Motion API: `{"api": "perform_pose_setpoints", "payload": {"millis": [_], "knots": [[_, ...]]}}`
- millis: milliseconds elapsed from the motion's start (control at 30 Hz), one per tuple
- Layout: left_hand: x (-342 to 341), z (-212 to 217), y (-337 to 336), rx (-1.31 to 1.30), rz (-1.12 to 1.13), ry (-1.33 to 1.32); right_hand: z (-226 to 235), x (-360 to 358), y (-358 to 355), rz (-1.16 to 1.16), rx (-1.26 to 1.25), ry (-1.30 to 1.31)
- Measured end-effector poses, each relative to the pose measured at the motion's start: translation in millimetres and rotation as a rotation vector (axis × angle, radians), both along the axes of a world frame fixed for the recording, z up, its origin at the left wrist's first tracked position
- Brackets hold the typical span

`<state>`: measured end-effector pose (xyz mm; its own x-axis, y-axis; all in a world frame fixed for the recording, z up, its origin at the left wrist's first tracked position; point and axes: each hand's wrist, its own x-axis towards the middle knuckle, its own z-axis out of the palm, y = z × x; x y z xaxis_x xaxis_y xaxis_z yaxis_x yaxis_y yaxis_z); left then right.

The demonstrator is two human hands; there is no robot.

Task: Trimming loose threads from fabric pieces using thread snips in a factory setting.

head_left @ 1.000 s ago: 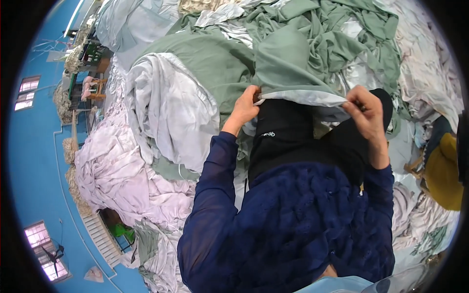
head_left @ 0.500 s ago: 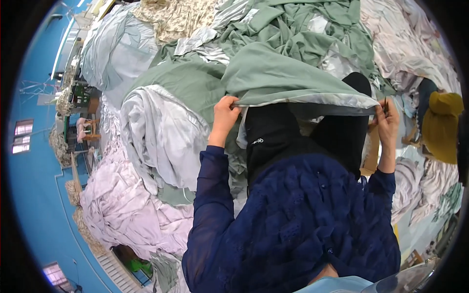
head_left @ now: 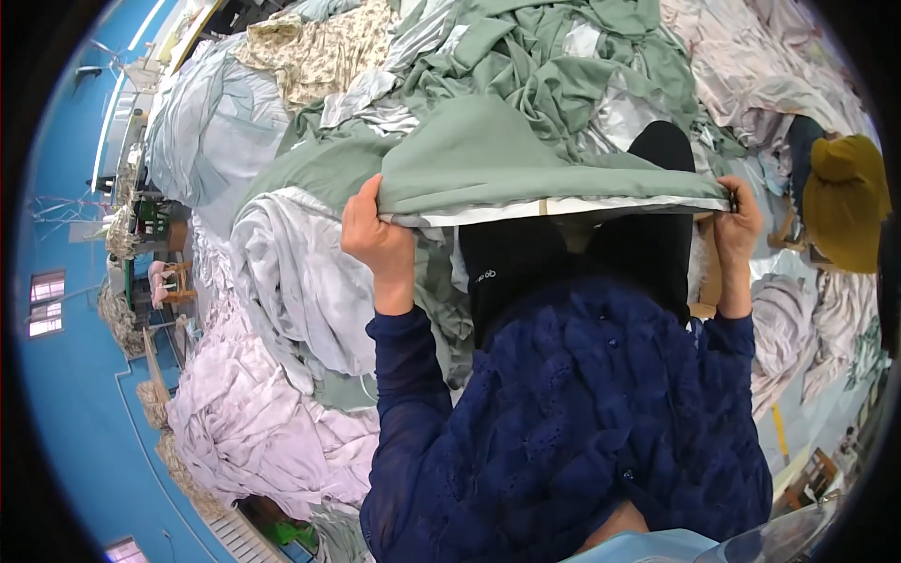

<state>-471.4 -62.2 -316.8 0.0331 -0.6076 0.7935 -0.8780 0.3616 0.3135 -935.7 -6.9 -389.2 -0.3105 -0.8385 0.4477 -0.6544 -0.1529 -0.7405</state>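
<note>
A green fabric piece [head_left: 507, 155] with a pale edge stretches across my lap between both hands. My left hand [head_left: 377, 230] pinches its left end, fingers closed on the edge. At the other end my right hand [head_left: 738, 220] grips the same edge, and a small dark object I cannot make out shows by its fingers. The edge runs nearly straight, with a small tan mark near its middle. Beyond it the green fabric spreads away over my knees. Part of its underside is hidden.
Heaped green cloth [head_left: 526, 56] lies ahead. To the left are a white fabric bundle [head_left: 291, 272] and a pinkish-white pile [head_left: 272, 422]. Patterned beige cloth [head_left: 319, 52] lies at the far left. On the right, a mustard-coloured cloth [head_left: 845, 206] hangs beside pale heaps [head_left: 784, 328].
My left hand has moved left and slightly up, its back now turned more toward me. The edge between my hands is longer and straighter. My right hand has shifted only slightly.
</note>
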Motion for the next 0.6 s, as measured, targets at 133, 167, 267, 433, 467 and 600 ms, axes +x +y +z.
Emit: {"api": "perform_pose_setpoints", "payload": {"millis": [133, 167, 267, 433, 467, 600], "knots": [[-18, -32, -18, 0.021, -0.038, 0.060, -26, -9, -24, -0.216, -0.108, 0.124], [-24, -51, -22, 0.071, -0.072, 0.001, -38, -13, -32, -0.222, -0.092, 0.112], [-44, -111, -34, 0.210, -0.101, -0.034, -67, -10, -54, -0.246, 0.054, 0.159], [-70, -139, -46, 0.278, -0.030, -0.066, -107, 0, -58, -0.301, 0.218, 0.371], [-72, -139, -48, 0.287, -0.032, -0.066, -104, 2, -58, -0.295, 0.226, 0.406], [-77, -137, -58, 0.328, -0.062, -0.232, -101, -1, -55, -0.257, 0.297, 0.498]]}}
